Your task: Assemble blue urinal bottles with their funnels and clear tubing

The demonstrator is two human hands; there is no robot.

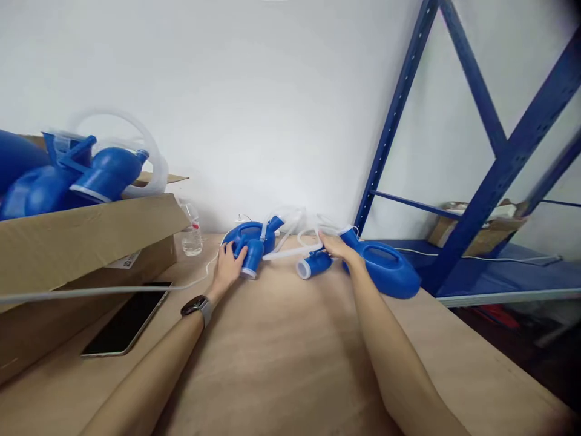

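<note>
My left hand (230, 266), with a watch on its wrist, wraps its fingers round a blue urinal cup (254, 257) with a white rim, facing down toward me. Right behind that cup lies a blue urinal bottle (248, 230) with a handle. My right hand (334, 244) is closed at the clear hose (295, 251), its fingertips partly hidden. Just below it, a second blue cup (315, 264) lies on its side, white opening toward me. A second blue bottle (385, 269) rests on the table beside my right forearm. Loops of hose lie between the two bottles.
At the left stands a cardboard box (91, 242) heaped with blue bottles (109, 172) and hoses. A phone (129, 318) and a water bottle (192, 230) sit beside it. A white cable (91, 292) crosses the front of the box. Blue metal shelving (499, 151) rises at the right.
</note>
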